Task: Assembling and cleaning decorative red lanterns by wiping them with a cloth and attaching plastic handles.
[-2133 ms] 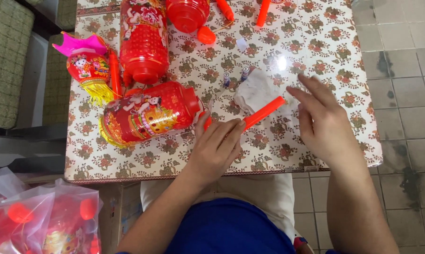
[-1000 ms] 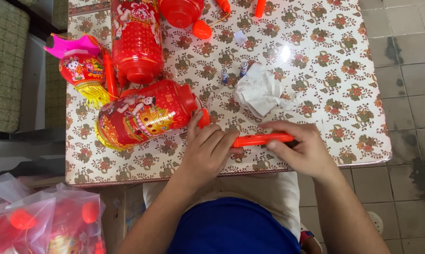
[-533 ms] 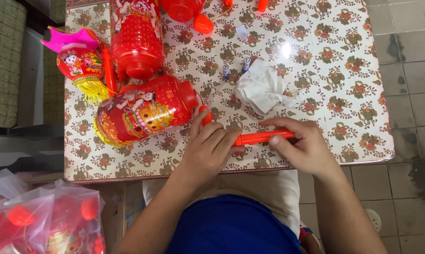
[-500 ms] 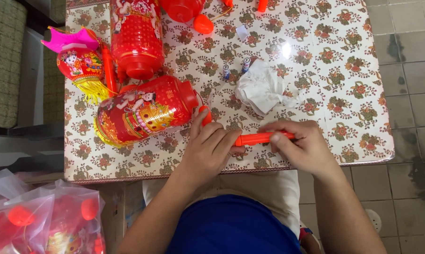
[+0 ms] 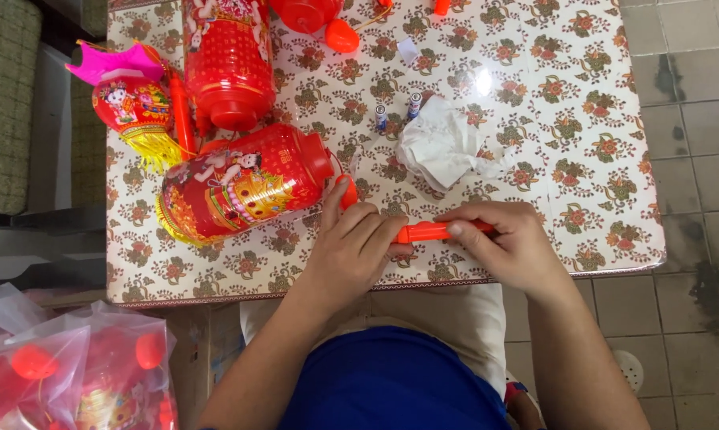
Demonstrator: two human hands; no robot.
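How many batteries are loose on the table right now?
2. One battery and a second battery lie side by side just left of the crumpled white tissue. More may be hidden under the tissue or the hands.

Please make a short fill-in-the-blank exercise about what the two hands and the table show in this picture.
1. Both hands hold an orange ____ between them.
2. The red lantern nearest the left hand lies on its ____.
3. Two small ____ lie beside the crumpled white paper.

Missing words: stick; side; batteries
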